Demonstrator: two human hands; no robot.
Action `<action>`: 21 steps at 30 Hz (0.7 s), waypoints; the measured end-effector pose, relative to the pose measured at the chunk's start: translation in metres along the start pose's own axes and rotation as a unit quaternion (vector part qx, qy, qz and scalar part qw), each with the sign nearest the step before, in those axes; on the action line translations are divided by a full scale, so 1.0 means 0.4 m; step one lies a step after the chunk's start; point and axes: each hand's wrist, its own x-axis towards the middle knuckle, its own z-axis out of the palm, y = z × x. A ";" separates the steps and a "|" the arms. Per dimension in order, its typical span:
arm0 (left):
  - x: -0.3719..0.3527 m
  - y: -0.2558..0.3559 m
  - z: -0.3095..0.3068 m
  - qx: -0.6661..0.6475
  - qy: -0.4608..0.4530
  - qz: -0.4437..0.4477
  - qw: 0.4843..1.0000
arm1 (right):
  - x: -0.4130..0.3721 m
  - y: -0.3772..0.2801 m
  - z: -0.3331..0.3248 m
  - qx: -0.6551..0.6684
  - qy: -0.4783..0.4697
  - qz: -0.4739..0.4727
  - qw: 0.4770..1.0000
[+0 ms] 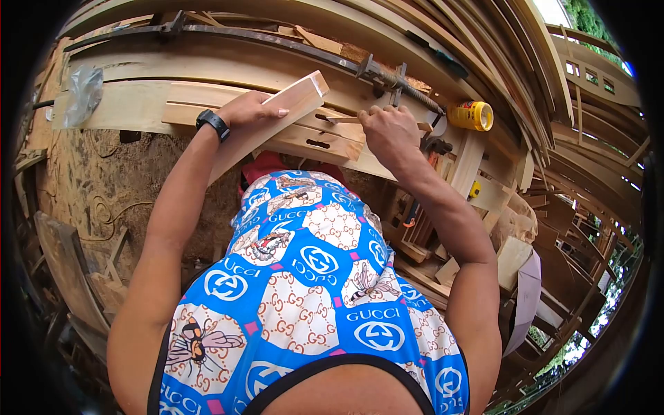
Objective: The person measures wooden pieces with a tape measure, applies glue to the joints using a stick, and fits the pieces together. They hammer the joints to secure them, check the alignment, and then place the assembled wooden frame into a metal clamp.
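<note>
My left hand [247,111], with a dark watch on its wrist, grips a pale wooden board [282,112] that is tilted across the bench. Its thumb lies along the board's face. In my closed right hand [392,135] is a thin wooden stick [346,120], one end pointing left over the slotted pieces and a bit showing on the right. Below the stick lie wooden pieces [342,147] with dark slots cut into them. The stick's left tip is close to a slot; whether it touches cannot be made out.
A long metal bar clamp [270,44] lies across the back. Right of my right hand are a yellow jar [472,115], a hammer [438,145] and a yellow tape measure [475,189]. A plastic bag [84,95] rests at left. Stacked planks [484,48] fill the back right.
</note>
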 end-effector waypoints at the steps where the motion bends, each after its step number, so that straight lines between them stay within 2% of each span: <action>1: 0.004 -0.005 0.001 -0.001 0.001 0.005 1.000 | 0.004 -0.003 0.000 0.009 0.032 -0.010 0.999; 2: 0.005 -0.011 0.002 -0.001 0.001 0.010 1.000 | 0.008 -0.007 0.001 0.018 0.064 -0.020 0.998; 9: -0.015 0.016 -0.004 -0.001 0.002 -0.001 1.000 | 0.029 -0.036 -0.013 -0.043 0.043 -0.088 0.994; 11: -0.013 0.018 -0.007 0.002 -0.003 -0.002 1.000 | 0.035 -0.036 -0.064 -0.128 -0.055 -0.127 0.982; 17: -0.019 0.022 -0.007 0.003 -0.005 -0.012 1.000 | 0.029 0.013 -0.119 -0.054 -0.016 -0.094 0.994; 21: -0.016 0.011 -0.005 0.001 -0.001 -0.006 1.000 | 0.043 -0.005 -0.081 -0.060 -0.031 -0.082 0.994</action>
